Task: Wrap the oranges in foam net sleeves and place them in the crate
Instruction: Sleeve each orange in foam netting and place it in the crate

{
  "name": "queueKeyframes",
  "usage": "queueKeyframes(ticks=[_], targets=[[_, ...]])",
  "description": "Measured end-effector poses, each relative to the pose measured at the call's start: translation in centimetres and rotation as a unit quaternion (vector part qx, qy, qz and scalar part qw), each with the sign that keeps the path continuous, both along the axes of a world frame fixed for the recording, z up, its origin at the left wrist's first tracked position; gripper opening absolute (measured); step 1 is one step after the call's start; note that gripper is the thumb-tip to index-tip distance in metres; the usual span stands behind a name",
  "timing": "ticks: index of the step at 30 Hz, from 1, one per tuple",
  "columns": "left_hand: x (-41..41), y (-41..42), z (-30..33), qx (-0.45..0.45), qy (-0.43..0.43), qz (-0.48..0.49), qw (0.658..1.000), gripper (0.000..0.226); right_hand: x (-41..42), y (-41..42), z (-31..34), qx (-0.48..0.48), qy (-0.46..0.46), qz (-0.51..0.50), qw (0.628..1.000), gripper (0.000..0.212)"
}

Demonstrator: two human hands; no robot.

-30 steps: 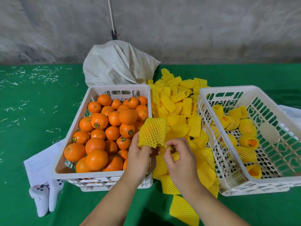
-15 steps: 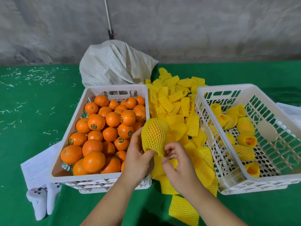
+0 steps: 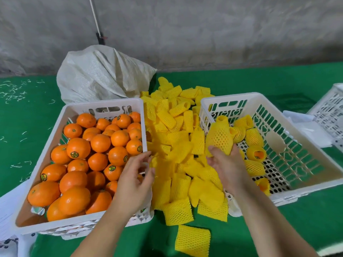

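Across the green table [image 3: 241,80], backed by a grey wall, white sack [image 3: 104,78] sits at 11 o'clock; full orange crate [image 3: 55,138] at 9, loose sleeves [image 3: 174,130] at centre, packing crate [image 3: 289,138] at 3. Right hand [image 3: 227,164] grips wrapped orange [image 3: 220,138] above that crate's near-left corner, long axis upright, open end toward 12. Left hand [image 3: 135,175] hovers with relaxed fingers, empty.

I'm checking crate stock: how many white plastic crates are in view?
3: left crate full of bare oranges; right crate with sleeved oranges; a third crate cut off at the far right edge. More may be hidden.
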State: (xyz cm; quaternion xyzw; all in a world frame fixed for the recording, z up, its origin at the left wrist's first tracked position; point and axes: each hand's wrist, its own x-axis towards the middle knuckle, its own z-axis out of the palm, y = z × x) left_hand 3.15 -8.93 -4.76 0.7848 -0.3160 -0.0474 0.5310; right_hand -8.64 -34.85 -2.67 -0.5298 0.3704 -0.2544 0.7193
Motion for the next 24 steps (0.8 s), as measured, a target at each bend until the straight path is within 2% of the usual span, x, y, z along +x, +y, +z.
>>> queueKeyframes(ticks=[1,3,5,7,9,11,12,13,14,16,17,19,21,24], targets=[[1.5,0.0,-0.2,0.053,-0.065,0.038,0.996,0.049,-0.3,-2.5,0.2,-0.043,0.039,-0.035,0.998,0.088],[4.8,0.1,-0.6,0.216,-0.151,0.071,0.962,0.067,-0.7,-5.8,0.1,-0.114,0.111,-0.069,0.985,0.101],[6.7,-0.3,-1.2,0.377,-0.183,0.059,0.906,0.085,-0.8,-7.3,-1.0,-0.166,0.170,-0.039,0.971,0.101],[7.2,-0.7,-2.1,0.427,-0.215,0.078,0.875,0.091,-0.7,-7.6,-2.8,-0.254,0.264,0.045,0.929,0.091],[7.5,-1.2,-2.5,0.390,-0.227,0.132,0.883,0.083,-0.2,-7.0,-3.7,-0.398,0.386,0.136,0.821,0.081],[8.0,-1.6,-2.6,0.368,-0.229,0.164,0.886,0.072,0.3,-6.0,-3.7,-0.553,0.430,0.147,0.698,0.081],[8.2,-1.6,-2.6,0.368,-0.232,0.163,0.886,0.067,0.5,-5.4,-3.6,-0.610,0.415,0.136,0.661,0.082],[8.4,-1.7,-2.7,0.367,-0.233,0.155,0.887,0.064,0.8,-4.7,-3.6,-0.649,0.381,0.125,0.647,0.080],[8.5,-1.7,-2.7,0.365,-0.231,0.147,0.890,0.062,1.1,-4.0,-4.0,-0.674,0.336,0.130,0.645,0.074],[8.5,-1.6,-2.6,0.354,-0.235,0.142,0.894,0.059,2.3,-2.3,-5.3,-0.658,0.270,0.239,0.661,0.053],[8.4,-1.5,-2.5,0.349,-0.244,0.146,0.893,0.057,3.1,-1.3,-6.1,-0.610,0.266,0.323,0.673,0.045],[8.1,-1.3,-2.2,0.339,-0.264,0.154,0.890,0.055,4.5,0.3,-7.6,-0.496,0.308,0.442,0.681,0.049],[7.7,-0.8,-1.6,0.324,-0.254,0.161,0.897,0.057,5.7,1.1,-8.4,-0.427,0.358,0.469,0.685,0.063],[6.9,0.3,-0.8,0.248,-0.192,0.180,0.932,0.064,6.3,1.2,-7.8,-0.393,0.366,0.386,0.750,0.066]])
